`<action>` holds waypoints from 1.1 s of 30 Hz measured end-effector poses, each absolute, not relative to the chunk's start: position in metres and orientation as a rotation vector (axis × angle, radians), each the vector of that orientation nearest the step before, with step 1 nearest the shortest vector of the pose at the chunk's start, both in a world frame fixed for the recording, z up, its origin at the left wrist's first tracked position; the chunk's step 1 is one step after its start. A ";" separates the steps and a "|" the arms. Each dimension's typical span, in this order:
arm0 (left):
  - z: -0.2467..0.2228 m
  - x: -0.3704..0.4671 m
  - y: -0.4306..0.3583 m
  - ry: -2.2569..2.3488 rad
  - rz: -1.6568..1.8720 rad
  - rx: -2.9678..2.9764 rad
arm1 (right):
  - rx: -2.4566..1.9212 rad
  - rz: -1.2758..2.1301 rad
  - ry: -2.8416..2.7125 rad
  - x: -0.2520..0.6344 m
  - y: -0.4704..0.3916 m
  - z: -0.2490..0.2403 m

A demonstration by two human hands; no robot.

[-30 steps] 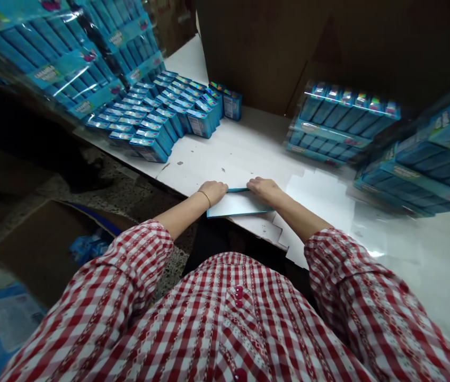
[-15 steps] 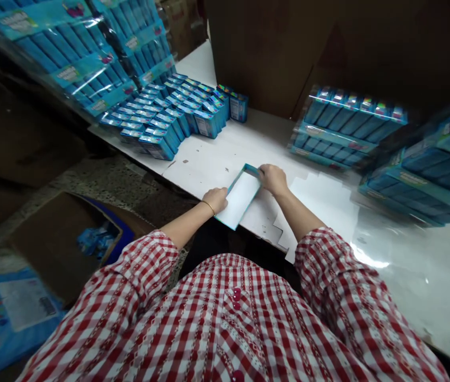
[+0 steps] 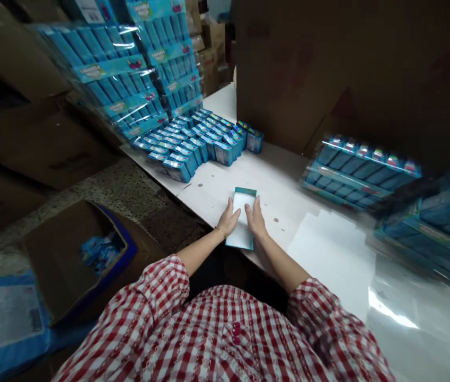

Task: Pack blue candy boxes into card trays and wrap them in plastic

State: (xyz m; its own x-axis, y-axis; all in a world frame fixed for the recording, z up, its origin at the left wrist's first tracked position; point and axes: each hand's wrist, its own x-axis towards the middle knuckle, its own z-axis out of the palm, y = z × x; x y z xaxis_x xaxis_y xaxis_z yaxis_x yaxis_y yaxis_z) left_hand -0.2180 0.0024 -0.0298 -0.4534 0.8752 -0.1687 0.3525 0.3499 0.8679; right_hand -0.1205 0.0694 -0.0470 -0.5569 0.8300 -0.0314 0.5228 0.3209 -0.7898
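Shallow tray point(image 3: 241, 237) at the bench's point(image 3: 284, 199) near edge, white inside facing up; whether it rests on the surface cannot be told. The left hand point(image 3: 227, 220) and right hand point(image 3: 256, 220) are clamped on its opposite long sides, thumbs inward, a grip that presumably steadies the thin walls evenly. Small boxes point(image 3: 196, 140) stand in close rows ahead to the left, probably so they prop one another; wrapped packs point(image 3: 358, 172) sit apart at right.

A packing workshop (or storeroom), as stacked wrapped packs point(image 3: 173, 55) and cardboard cartons point(image 3: 55, 148) show.
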 end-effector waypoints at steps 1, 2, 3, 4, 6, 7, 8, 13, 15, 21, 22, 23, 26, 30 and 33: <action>-0.027 -0.221 0.003 1.950 1.067 1.040 | -1.185 1.077 -2.245 -0.125 0.081 -0.041; -0.024 -0.226 0.004 1.928 1.089 1.025 | -1.156 1.014 -2.286 -0.130 0.097 -0.034; -0.021 -0.234 0.006 1.907 1.115 1.021 | -1.121 0.924 -2.326 -0.136 0.117 -0.024; -0.018 -0.244 0.008 1.888 1.147 1.019 | -1.088 0.818 -2.359 -0.145 0.140 -0.014; -0.014 -0.271 0.013 1.871 1.223 0.994 | -1.064 0.620 -2.388 -0.170 0.191 0.009; -0.014 -0.287 0.017 1.879 1.261 0.975 | -1.083 0.541 -2.387 -0.186 0.218 0.018; -0.015 -0.303 0.020 1.896 1.294 0.960 | -1.111 0.478 -2.382 -0.203 0.243 0.027; -0.027 -0.372 0.039 1.953 1.414 0.950 | -1.218 0.318 -2.512 -0.273 0.333 0.040; -0.031 -0.388 0.046 1.936 1.444 0.933 | -1.261 0.283 -2.591 -0.278 0.347 0.037; -0.036 -0.406 0.070 1.857 1.530 0.898 | -1.135 0.198 -2.684 -0.218 0.315 0.031; -0.036 -0.407 0.077 1.857 1.551 0.909 | -1.053 0.231 -2.697 -0.207 0.300 0.030; -0.037 -0.409 0.084 1.863 1.570 0.925 | -0.957 0.286 -2.710 -0.199 0.285 0.028; -0.036 -0.416 0.108 1.900 1.624 0.955 | -0.694 0.471 -2.737 -0.197 0.239 0.022; -0.031 -0.420 0.127 1.985 1.610 0.975 | -0.550 0.599 -2.741 -0.226 0.214 0.018; -0.031 -0.416 0.126 1.967 1.540 1.045 | -0.581 0.576 -2.701 -0.259 0.227 0.025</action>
